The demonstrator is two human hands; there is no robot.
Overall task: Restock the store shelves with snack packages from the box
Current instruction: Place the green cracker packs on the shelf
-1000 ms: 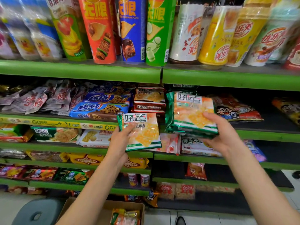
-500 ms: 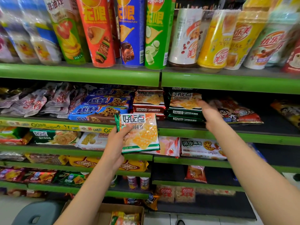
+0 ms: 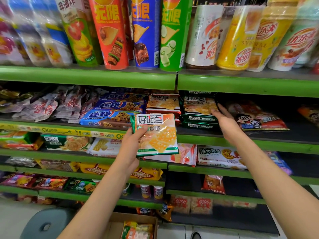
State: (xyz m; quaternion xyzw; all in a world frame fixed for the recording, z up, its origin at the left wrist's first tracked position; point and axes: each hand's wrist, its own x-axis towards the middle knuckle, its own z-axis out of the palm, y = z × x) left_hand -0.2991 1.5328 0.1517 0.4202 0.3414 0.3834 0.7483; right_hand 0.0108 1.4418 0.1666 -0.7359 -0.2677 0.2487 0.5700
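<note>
My left hand (image 3: 129, 149) grips a green-edged cracker pack (image 3: 156, 134) by its left side, held upright in front of the second shelf. A stack of matching green cracker packs (image 3: 198, 109) lies on that shelf (image 3: 241, 142). My right hand (image 3: 224, 121) reaches in with straight fingers that touch the right edge of the stack's top pack. The cardboard box (image 3: 114, 226) sits on the floor below, with another snack pack (image 3: 138, 231) inside it.
Red cracker packs (image 3: 163, 105) and blue cookie packs (image 3: 110, 116) lie left of the stack, a red snack bag (image 3: 255, 118) to its right. Tall chip tubes (image 3: 110, 31) and drink cups (image 3: 233, 37) fill the top shelf. A grey stool (image 3: 46, 223) stands beside the box.
My right hand set its cracker pack onto the green stack on the second shelf and let go; it now rests at the stack's right edge. My left hand stays put with its pack.
</note>
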